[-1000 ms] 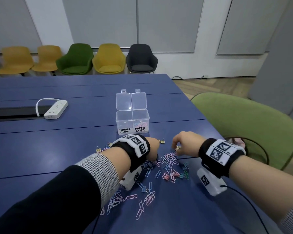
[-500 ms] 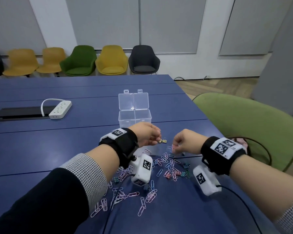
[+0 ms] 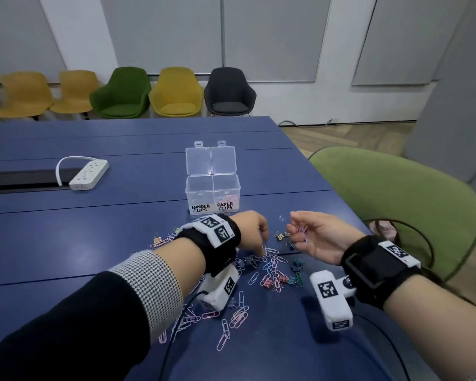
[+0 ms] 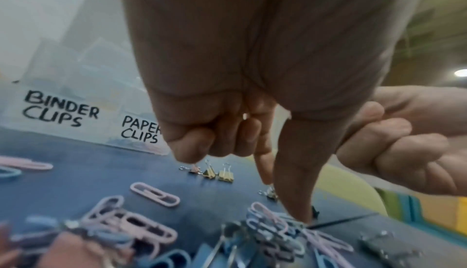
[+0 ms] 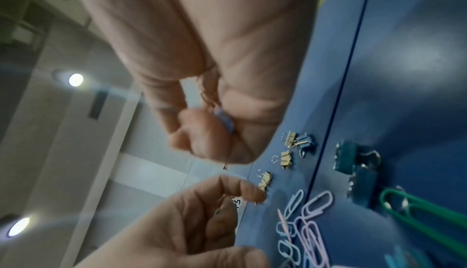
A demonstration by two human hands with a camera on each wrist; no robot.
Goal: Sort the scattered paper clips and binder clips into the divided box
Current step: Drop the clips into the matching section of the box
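Our left hand (image 3: 254,235) reaches down with thumb and forefinger onto the scattered paper clips (image 3: 270,261), none gripped yet. Our right hand (image 3: 313,237), palm up, curls around gathered clips (image 3: 302,231). The box (image 3: 213,194) sits just beyond both, nearer the left.

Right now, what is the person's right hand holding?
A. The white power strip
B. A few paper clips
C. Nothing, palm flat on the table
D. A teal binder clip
B. The right hand is raised palm-up above the table with its fingers curled round a few paper clips, and the right wrist view shows a blue clip pinched in its grip.
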